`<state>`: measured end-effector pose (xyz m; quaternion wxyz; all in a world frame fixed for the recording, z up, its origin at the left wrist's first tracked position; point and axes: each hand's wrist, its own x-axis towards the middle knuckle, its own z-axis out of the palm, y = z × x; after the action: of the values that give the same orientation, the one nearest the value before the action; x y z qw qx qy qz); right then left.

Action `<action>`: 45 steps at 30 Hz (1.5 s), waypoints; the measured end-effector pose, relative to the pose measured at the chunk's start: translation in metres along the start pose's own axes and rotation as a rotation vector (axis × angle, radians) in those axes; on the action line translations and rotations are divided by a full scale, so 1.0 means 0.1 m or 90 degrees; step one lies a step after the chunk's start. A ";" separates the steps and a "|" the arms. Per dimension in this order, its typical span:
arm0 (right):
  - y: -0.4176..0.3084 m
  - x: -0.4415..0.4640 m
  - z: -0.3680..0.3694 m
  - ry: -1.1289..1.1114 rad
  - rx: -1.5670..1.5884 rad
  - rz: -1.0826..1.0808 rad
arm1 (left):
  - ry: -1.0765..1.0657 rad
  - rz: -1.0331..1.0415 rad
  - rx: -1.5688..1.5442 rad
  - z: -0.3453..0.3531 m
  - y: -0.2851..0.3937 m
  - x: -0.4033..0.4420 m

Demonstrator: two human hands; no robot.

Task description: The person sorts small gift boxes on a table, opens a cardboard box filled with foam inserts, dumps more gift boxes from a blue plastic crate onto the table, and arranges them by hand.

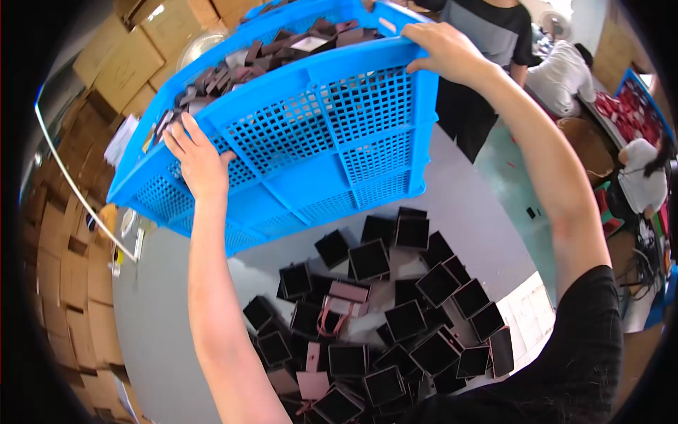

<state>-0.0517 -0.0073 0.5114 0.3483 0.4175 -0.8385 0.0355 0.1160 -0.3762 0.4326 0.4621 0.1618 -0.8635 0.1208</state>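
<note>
A large blue plastic crate (282, 191) with mesh sides is tilted above the grey table. Inside it lies a heap of small dark brown and black pieces (261, 60), perhaps small boxes. My left hand (200, 159) grips the near rim at the left, fingers over the edge and thumb on the outer side. At the right corner, my right hand (448, 51) is hooked over the top rim. Below the crate, several open black boxes (406, 320) with pinkish edges are scattered in a pile. Among them sits a pink box with a ribbon (342, 304).
Cardboard cartons (78, 275) are stacked along the left. A person in a grey and black shirt (487, 28) stands behind the crate's right corner. Farther right, other people (561, 78) sit near a blue tray of red items (625, 116). The grey table (159, 318) extends beneath the boxes.
</note>
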 end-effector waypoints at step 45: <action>-2.56 -6.73 -0.78 -0.476 0.480 0.743 | -0.997 -0.483 -0.324 -3.60 0.15 -8.08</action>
<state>0.4520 0.3084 0.0984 -0.1968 -0.0163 -0.9151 0.3515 0.8040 -0.0980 -0.0493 -0.2266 0.3644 -0.8199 -0.3789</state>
